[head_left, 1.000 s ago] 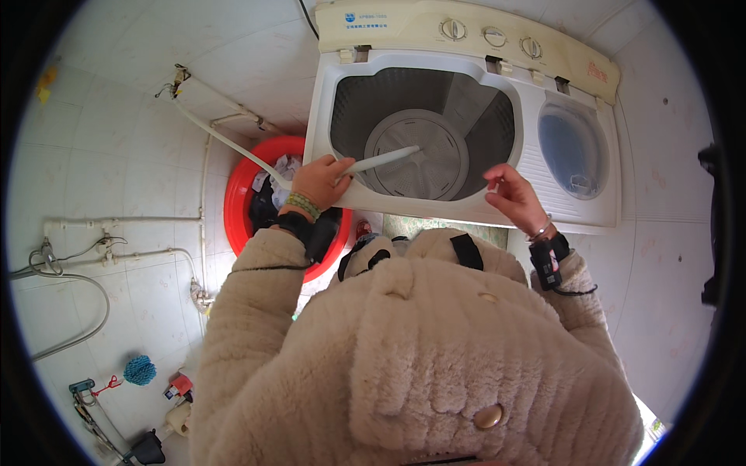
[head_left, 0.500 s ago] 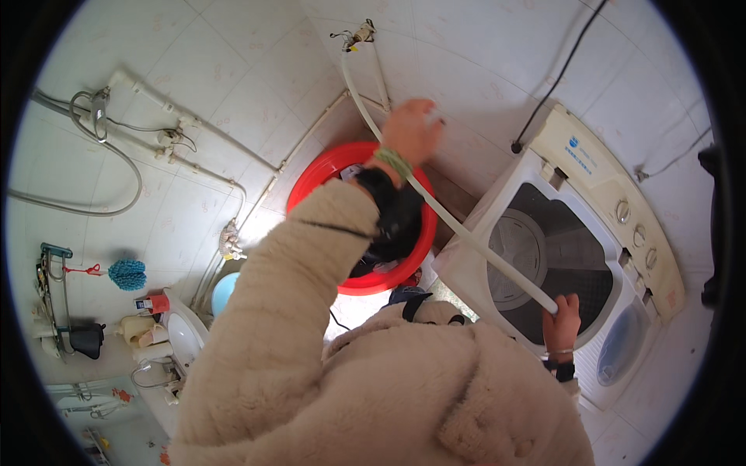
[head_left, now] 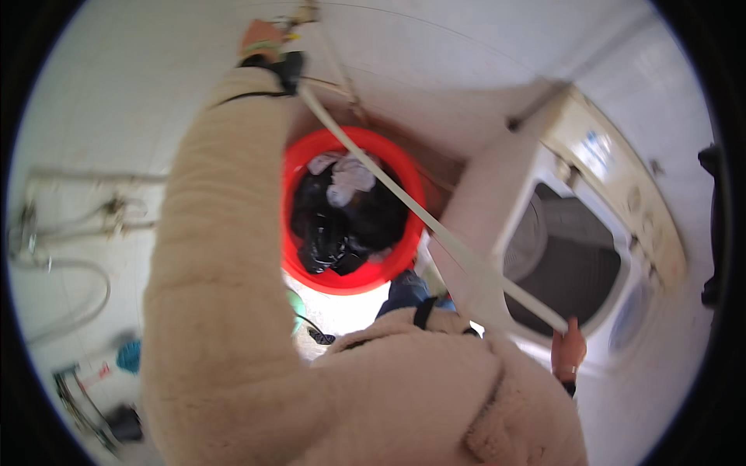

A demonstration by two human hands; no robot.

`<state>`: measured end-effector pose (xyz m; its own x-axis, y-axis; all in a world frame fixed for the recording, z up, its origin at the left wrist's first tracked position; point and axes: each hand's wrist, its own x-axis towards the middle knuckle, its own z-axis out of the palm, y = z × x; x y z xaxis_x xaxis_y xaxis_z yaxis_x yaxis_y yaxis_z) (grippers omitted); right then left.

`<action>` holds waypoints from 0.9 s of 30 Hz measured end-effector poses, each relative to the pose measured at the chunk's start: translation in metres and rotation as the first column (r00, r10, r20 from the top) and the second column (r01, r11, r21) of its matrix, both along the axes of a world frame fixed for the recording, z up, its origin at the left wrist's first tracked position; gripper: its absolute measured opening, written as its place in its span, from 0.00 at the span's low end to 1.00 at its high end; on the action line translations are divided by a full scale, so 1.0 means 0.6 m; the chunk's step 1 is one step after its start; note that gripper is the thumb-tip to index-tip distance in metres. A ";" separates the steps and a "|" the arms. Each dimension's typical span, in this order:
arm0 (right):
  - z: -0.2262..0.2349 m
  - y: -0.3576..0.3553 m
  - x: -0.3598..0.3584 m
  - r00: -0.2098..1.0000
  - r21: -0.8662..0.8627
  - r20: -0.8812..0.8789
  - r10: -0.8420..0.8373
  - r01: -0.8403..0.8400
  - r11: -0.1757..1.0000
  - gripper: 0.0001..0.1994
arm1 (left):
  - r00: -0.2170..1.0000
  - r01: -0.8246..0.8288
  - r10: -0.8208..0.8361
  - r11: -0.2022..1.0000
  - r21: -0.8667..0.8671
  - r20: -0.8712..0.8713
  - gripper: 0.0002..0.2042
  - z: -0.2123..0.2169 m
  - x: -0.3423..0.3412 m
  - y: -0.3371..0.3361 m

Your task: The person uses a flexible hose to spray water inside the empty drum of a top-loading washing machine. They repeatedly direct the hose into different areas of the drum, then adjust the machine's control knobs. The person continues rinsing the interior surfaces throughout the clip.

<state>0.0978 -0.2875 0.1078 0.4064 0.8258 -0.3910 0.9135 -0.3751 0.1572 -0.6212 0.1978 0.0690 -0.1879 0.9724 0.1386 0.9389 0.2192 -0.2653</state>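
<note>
My right hand [head_left: 569, 349] is closed round the free end of a white hose [head_left: 435, 227] over the open tub of a washing machine [head_left: 483, 203]. From there the hose runs up and left across a red basin [head_left: 417, 172] toward the wall tap [head_left: 305, 12]. My left hand [head_left: 263, 35] is stretched out right beside that tap. Its fingers are blurred, so their grip and any contact with the tap cannot be made out. Dark clothes [head_left: 365, 221] and a pale cloth [head_left: 350, 175] lie in the basin. The hose's upper end is hidden behind my left wrist.
The washer's cream control panel [head_left: 614, 167] stands along the right wall. Pipes [head_left: 116, 206] and a looped grey shower hose [head_left: 101, 299] run along the left wall. A rack [head_left: 78, 408] and a blue scrubber [head_left: 129, 356] hang at lower left.
My left hand has gone up and left from over the basin to the tap, uncovering the basin's contents. My right hand still holds the hose end. The view has shifted and blurred.
</note>
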 end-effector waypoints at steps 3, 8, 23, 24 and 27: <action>0.016 -0.001 -0.015 0.993 0.255 -0.115 0.039 -0.009 0.967 0.12 | 0.990 0.064 -0.068 0.997 -0.037 -0.120 0.13 -0.009 -0.075 0.048; 0.023 0.014 -0.036 0.970 0.503 -0.229 0.081 0.047 0.863 0.06 | 0.927 0.207 -0.320 0.873 -0.441 -0.198 0.22 -0.005 -0.151 0.149; 0.025 0.078 -0.036 0.963 0.602 -0.146 0.225 -0.094 0.793 0.11 | 0.072 0.035 0.161 0.986 -0.164 0.984 0.14 -0.080 0.016 0.135; 0.025 0.079 -0.034 0.964 0.600 -0.140 0.226 -0.099 0.794 0.11 | 0.231 0.056 0.098 0.992 -0.114 0.968 0.14 -0.080 0.076 0.089; 0.025 0.077 -0.029 0.966 0.584 -0.109 0.234 -0.128 0.802 0.12 | 0.360 0.546 -0.627 0.742 0.389 0.691 0.15 -0.067 0.282 -0.098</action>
